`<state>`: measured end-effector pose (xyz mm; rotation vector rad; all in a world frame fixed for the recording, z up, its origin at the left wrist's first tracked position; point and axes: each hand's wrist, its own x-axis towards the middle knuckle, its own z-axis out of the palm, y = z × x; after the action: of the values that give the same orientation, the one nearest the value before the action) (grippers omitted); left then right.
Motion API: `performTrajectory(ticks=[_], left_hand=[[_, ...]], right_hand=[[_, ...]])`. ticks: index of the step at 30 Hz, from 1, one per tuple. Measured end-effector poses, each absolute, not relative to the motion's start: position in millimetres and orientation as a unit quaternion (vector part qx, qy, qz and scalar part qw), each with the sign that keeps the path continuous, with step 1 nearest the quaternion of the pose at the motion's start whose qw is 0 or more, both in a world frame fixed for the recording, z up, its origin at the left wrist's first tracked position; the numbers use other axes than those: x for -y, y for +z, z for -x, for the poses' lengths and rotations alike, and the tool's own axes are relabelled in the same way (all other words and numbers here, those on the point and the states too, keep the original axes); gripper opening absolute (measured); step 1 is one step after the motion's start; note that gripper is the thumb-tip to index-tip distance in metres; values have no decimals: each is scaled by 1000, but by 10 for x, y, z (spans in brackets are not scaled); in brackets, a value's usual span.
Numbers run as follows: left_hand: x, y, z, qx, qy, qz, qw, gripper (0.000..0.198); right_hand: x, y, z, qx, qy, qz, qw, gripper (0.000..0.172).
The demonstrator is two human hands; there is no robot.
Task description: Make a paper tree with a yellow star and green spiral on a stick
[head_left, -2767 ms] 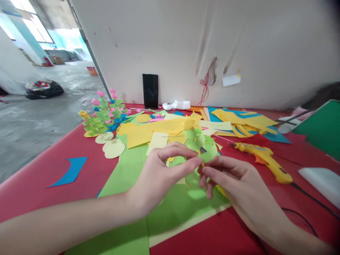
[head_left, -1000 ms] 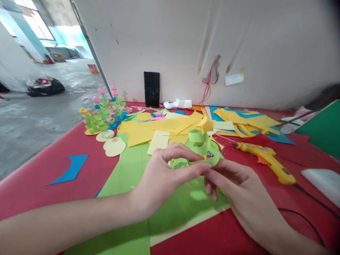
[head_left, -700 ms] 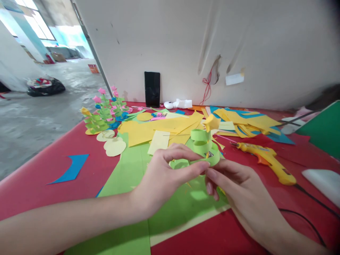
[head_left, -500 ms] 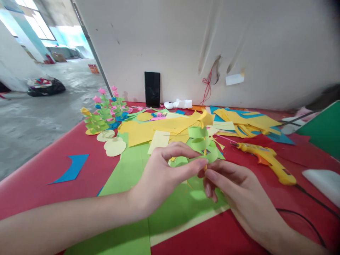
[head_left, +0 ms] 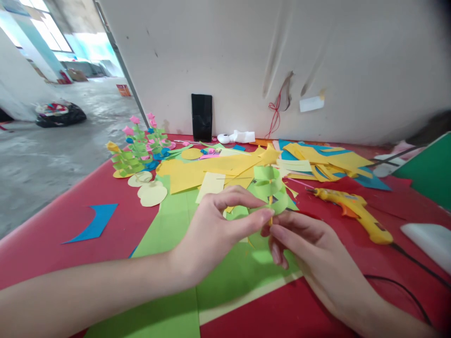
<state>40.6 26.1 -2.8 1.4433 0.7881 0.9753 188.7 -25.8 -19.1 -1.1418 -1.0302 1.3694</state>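
Observation:
Between my two hands stands a paper flower (head_left: pixel 270 182), upright, with a yellow folded star on top and curled light-green strips along a thin yellow stem. My left hand (head_left: pixel 227 220) pinches the lowest green strip by the stem between thumb and fingers. Just below, my right hand (head_left: pixel 303 249) grips the stem's lower end with thumb and forefinger, its other fingers loosely curled. Light-green paper sheets (head_left: pixel 169 263) lie under both hands. Finished paper flowers (head_left: pixel 141 145) with pink, blue and yellow tops stand at the table's far left.
A yellow glue gun (head_left: pixel 355 211) lies on the right, its black cord (head_left: pixel 419 263) running to the edge. Yellow paper (head_left: pixel 190 173) and blue scraps spread behind my hands. Pale paper discs (head_left: pixel 152 193) and a blue offcut (head_left: pixel 95 224) lie left. A phone (head_left: pixel 202 117) leans on the wall.
The paper flower has turned slightly, with its star tipping a little to the left and lower. Both hands keep their hold with only a small shift.

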Motion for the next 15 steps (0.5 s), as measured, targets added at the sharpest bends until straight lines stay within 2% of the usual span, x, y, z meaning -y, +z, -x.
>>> performTrajectory(ticks=[15], left_hand=[[-267, -48, -396, -321, 410, -619, 588, 10]], right_hand=[[253, -213, -1902, 434, 568, 477, 512, 9]])
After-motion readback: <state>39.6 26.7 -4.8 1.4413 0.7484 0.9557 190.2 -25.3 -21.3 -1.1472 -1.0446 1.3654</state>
